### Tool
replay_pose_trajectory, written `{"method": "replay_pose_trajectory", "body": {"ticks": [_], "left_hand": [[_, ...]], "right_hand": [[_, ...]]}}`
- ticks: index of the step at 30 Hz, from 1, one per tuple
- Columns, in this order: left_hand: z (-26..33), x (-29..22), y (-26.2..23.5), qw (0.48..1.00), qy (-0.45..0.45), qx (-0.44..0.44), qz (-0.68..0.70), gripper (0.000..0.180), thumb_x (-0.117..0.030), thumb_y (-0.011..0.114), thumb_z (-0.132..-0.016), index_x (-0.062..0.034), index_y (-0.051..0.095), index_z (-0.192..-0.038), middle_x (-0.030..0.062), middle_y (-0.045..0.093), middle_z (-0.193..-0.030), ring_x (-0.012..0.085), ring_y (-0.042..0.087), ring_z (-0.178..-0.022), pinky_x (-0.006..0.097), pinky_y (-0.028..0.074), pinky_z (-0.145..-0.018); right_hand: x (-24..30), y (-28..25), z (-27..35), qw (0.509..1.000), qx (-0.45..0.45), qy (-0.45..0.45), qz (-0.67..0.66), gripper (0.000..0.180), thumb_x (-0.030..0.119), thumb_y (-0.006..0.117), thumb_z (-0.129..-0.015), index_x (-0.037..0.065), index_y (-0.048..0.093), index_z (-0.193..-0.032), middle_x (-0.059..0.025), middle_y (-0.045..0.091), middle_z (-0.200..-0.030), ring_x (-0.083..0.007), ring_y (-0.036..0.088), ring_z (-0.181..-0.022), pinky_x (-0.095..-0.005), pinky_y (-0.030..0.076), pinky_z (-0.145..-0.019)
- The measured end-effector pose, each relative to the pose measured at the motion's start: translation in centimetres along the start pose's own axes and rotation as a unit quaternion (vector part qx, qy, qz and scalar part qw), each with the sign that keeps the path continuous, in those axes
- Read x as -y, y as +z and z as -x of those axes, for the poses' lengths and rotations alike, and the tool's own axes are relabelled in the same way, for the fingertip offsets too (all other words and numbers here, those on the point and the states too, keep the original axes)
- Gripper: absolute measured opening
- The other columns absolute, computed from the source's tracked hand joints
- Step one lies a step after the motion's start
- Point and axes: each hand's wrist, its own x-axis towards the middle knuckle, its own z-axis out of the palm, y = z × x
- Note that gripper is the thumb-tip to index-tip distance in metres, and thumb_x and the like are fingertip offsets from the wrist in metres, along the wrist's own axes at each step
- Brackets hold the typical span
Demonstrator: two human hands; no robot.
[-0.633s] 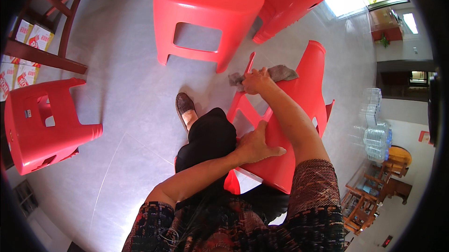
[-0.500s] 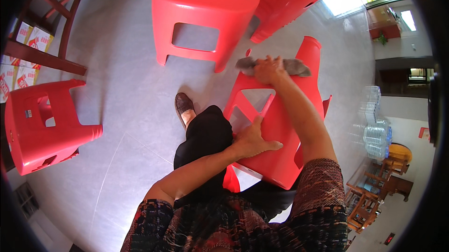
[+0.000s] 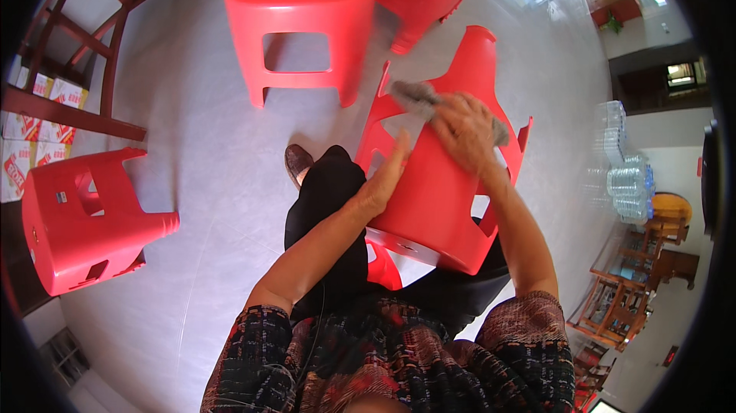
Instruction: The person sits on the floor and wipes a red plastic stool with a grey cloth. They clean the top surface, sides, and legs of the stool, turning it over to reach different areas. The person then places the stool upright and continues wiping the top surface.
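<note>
Here I see a red plastic stool (image 3: 437, 183) tipped on its side across the lap, the left hand (image 3: 381, 181) lying flat and open against its near side, gripping nothing. Beyond it, the right hand (image 3: 462, 128) has its grip closed on a grey rag (image 3: 414, 97) pressed against the stool's upper side. Farther off, another red stool (image 3: 303, 18) stands upright on the grey floor (image 3: 199, 145).

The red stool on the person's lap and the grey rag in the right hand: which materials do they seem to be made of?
The red stool looks like moulded plastic with a smooth, slightly glossy finish: one even colour, rounded edges, cut-out openings in thin walls. The grey rag under the right hand seems to be soft cloth, matt and crumpled; its weave is too blurred to tell. The left hand steadies the stool.
</note>
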Motion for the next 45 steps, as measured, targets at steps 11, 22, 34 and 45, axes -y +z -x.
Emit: {"method": "replay_pose_trajectory", "body": {"ticks": [11,22,34,45], "left_hand": [[1.7,-2.3,0.0,0.998,-0.015,0.02,-0.05,0.081,-0.075,0.035,-0.088,-0.0041,0.053,-0.122,0.0065,0.058,-0.11,0.0182,0.054,-0.102,0.031,0.043,-0.091],[1.5,-1.8,2.3,0.981,-0.035,0.04,-0.188,0.048,-0.034,0.071,-0.084,0.0046,0.059,-0.111,0.0112,0.065,-0.105,0.0176,0.062,-0.096,0.028,0.049,-0.086],[2.1,-1.6,3.2,0.981,-0.023,0.003,-0.193,0.044,-0.023,0.078,-0.08,0.0075,0.059,-0.104,0.0132,0.066,-0.097,0.0172,0.066,-0.081,0.028,0.055,-0.072],[2.1,-1.1,3.1,0.979,-0.026,0.027,-0.2,0.046,-0.023,0.079,-0.079,0.0069,0.056,-0.106,0.0145,0.066,-0.098,0.0184,0.067,-0.082,0.029,0.056,-0.072]], "right_hand": [[11.4,-4.0,15.7,0.993,-0.077,0.042,-0.081,0.043,0.014,0.07,-0.071,0.006,0.062,-0.113,-0.0145,0.051,-0.129,-0.0383,0.045,-0.121,-0.0542,0.034,-0.103],[2.5,0.0,8.9,0.959,-0.214,0.169,-0.082,0.048,0.008,0.06,-0.084,-0.006,0.047,-0.128,-0.0252,0.039,-0.134,-0.0431,0.038,-0.122,-0.0477,0.034,-0.104],[-0.6,-3.7,21.4,0.951,0.102,0.292,0.031,0.015,0.011,0.058,-0.082,0.006,0.06,-0.095,-0.0145,0.054,-0.098,-0.0378,0.056,-0.087,-0.046,0.052,-0.07],[9.5,-4.9,19.0,0.966,-0.116,0.208,-0.097,0.025,0.009,0.065,-0.078,0.003,0.056,-0.101,-0.0204,0.051,-0.107,-0.0388,0.055,-0.096,-0.0434,0.048,-0.077]]}}
